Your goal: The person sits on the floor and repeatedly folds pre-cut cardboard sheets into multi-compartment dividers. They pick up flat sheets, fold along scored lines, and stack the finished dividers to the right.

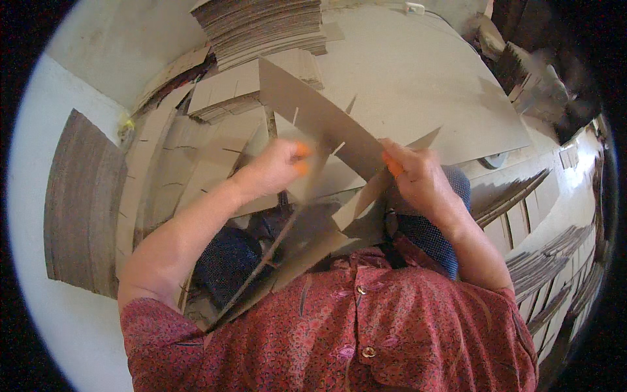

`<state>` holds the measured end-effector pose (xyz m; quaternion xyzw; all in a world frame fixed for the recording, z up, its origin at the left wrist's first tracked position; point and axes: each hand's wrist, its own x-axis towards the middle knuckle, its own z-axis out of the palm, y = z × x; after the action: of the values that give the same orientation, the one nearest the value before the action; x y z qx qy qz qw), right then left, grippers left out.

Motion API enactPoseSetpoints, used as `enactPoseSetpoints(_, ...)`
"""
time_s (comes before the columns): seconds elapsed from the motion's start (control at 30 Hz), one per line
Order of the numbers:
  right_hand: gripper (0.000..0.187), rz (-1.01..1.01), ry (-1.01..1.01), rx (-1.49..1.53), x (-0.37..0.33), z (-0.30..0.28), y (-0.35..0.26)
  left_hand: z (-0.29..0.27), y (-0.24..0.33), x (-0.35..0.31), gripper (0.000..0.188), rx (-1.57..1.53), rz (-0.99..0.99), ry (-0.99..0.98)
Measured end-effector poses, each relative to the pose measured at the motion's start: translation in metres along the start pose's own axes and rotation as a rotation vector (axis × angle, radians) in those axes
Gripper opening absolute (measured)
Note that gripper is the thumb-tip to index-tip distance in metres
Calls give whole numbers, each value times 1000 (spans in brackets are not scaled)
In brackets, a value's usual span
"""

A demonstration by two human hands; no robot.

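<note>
Hands, two of them, work slotted cardboard pieces above the person's lap. The left hand (277, 166) pinches a blurred grey strip (313, 186), fingertips capped in orange. The right hand (418, 176) grasps the lower end of a long slotted cardboard divider (320, 117) that rises slanting up to the left. A third piece (294, 251) hangs below them, partly hidden by the red patterned shirt (339, 326). Three stacks of cut cardboard show: one (268, 29) at the top, one (85, 202) at the left, and rows (555, 261) at the right, cut off by the rim. A large flat sheet (424, 85) lies beyond the hands.
</note>
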<state>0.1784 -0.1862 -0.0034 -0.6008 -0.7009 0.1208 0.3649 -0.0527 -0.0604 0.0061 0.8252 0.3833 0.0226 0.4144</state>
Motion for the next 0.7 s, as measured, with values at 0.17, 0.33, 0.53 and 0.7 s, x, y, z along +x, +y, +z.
enactPoseSetpoints(0.17,24,15,-61,-66,5,-6,-9,5,-10,-6,29,-144,16,-25)
enactPoseSetpoints(0.33,27,-3,-274,-131,11,19,12,18,-11,-7,29,-125,292,34)
enactPoseSetpoints(0.53,50,69,-257,-157,22,9,-13,-9,-80,-16,48,286,77,397)
enactPoseSetpoints(0.7,60,-20,-401,-331,43,34,-5,-15,-162,-39,52,815,-401,548)
